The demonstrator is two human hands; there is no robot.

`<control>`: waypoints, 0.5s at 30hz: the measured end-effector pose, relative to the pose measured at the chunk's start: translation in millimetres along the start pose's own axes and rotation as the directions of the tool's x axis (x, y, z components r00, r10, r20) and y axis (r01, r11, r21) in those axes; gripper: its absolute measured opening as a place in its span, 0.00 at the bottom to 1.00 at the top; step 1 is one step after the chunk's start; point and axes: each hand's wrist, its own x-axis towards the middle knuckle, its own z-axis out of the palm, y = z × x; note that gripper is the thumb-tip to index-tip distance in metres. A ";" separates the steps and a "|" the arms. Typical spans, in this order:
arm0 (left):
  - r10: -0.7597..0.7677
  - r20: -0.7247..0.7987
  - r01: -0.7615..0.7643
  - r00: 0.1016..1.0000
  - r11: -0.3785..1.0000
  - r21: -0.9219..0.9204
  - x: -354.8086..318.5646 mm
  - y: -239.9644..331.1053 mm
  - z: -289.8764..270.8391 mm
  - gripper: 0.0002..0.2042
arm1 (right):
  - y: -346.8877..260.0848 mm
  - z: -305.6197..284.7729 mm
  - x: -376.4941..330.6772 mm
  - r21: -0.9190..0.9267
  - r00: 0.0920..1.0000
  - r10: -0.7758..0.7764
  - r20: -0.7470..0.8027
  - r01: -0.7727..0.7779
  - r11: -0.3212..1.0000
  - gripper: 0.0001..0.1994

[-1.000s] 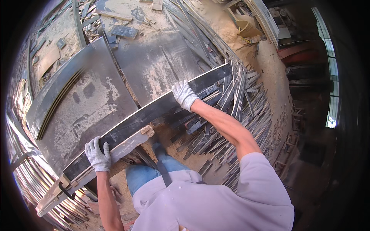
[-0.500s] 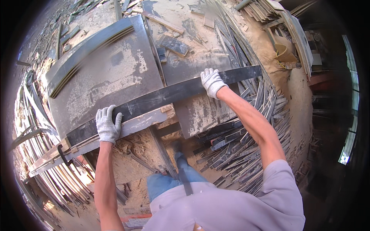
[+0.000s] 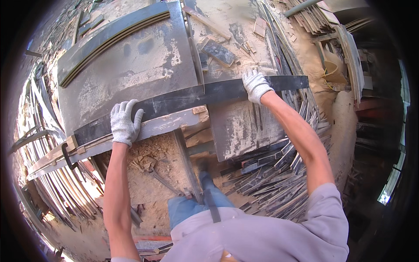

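Note:
A long dark board (image 3: 183, 98) lies crosswise over a dusty worktable (image 3: 109, 94), its right end reaching past the table. My left hand (image 3: 125, 122), in a pale knit glove, rests on the board's left part, fingers laid over its top and thumb apart. Toward the other end my right hand (image 3: 256, 86), gloved alike, has its fingers bent over the board's far edge; its thumb is hidden. A grey front rail (image 3: 166, 125) runs along the board's near side. The board's left end lies beside a small wood block (image 3: 71, 143).
Stacked curved dark strips (image 3: 115, 39) lie at the table's far left. Thin offcuts (image 3: 270, 187) heap at right, with more strips (image 3: 65, 192) at lower left. A black clamp-like hook (image 3: 67, 157) hangs at the rail. Sawdust (image 3: 157, 153) and scraps cover the ground.
The whole view has shifted, with the table higher and farther right in it. Near the middle, the board now appears closer to the front rail. Both hands stay on the board.

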 end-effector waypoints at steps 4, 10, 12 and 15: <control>0.001 -0.026 -0.001 1.000 1.000 0.004 -4.5 -3.1 -0.9 0.17 | -6.0 2.2 6.5 -0.009 1.000 -0.001 -0.018 0.001 1.000 0.29; 0.034 -0.088 -0.030 0.996 0.998 0.047 8.8 -2.4 5.3 0.17 | -8.8 12.7 -4.5 0.064 0.995 0.087 -0.050 -0.084 0.994 0.24; 0.024 -0.084 -0.022 0.996 0.999 0.025 12.0 4.7 6.2 0.16 | -8.1 27.5 -30.1 0.044 0.981 0.166 -0.101 -0.162 0.986 0.24; 0.005 -0.100 0.000 0.995 0.999 0.046 3.6 -17.0 9.2 0.19 | -35.9 26.4 -82.1 -0.020 0.970 0.142 -0.195 -0.148 0.989 0.23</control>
